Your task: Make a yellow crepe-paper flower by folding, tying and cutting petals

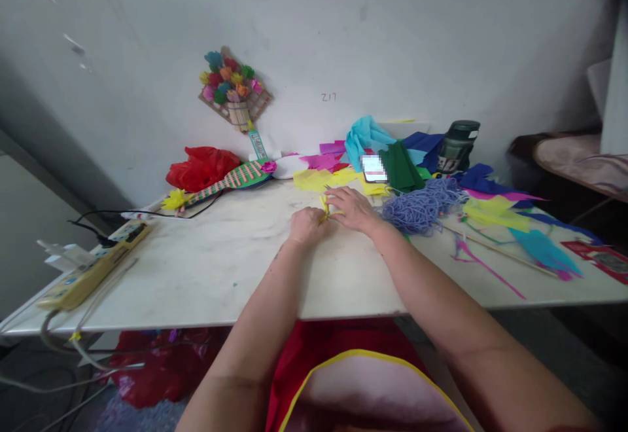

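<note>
My left hand (309, 224) is closed in a pinch on a small piece of yellow paper (324, 205) just above the middle of the white table (196, 275). From the right, my right hand (350, 209) meets it, its fingers bent round the same yellow paper, with a narrow strip running between the hands. A thin dark tip shows by the right fingertips; what it belongs to is too small to tell. Just right of this hand lies a heap of blue-violet yarn (417, 207), and behind are yellow paper sheets (324, 179).
Green sheets (402, 167), a phone (374, 168) and a dark bottle (457, 147) stand or lie at the back right. A thin stick (505, 250) crosses the right side. A decorated lute-shaped craft (235, 180) lies back left, a power strip (93, 275) at the left edge.
</note>
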### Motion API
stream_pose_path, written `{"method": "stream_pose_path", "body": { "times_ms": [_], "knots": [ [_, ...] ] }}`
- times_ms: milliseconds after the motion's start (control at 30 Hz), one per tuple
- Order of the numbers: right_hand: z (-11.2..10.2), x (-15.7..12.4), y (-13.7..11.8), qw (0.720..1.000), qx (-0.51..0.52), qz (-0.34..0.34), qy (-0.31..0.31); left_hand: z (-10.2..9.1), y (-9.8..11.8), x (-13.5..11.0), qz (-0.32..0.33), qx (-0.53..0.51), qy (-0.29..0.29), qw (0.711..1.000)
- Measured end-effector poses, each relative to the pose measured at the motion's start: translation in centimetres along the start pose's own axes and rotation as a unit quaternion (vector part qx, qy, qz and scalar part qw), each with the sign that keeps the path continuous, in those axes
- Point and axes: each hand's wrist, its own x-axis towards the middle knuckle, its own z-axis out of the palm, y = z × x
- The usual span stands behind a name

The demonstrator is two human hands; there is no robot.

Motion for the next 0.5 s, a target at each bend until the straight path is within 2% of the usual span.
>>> {"method": "stream_pose_path", "body": {
  "times_ms": [167,500],
  "knots": [
    [-0.4,0.2,-0.2,1.000,-0.004,-0.027,0.004,0.1,-0.1,0.0,0.008,0.003,0.013,1.000],
    [-1.2,0.3,-0.5,0.999,-0.039,-0.024,-0.007,0.6,-0.4,0.1,0.015,0.006,0.025,1.000]
  ]
}}
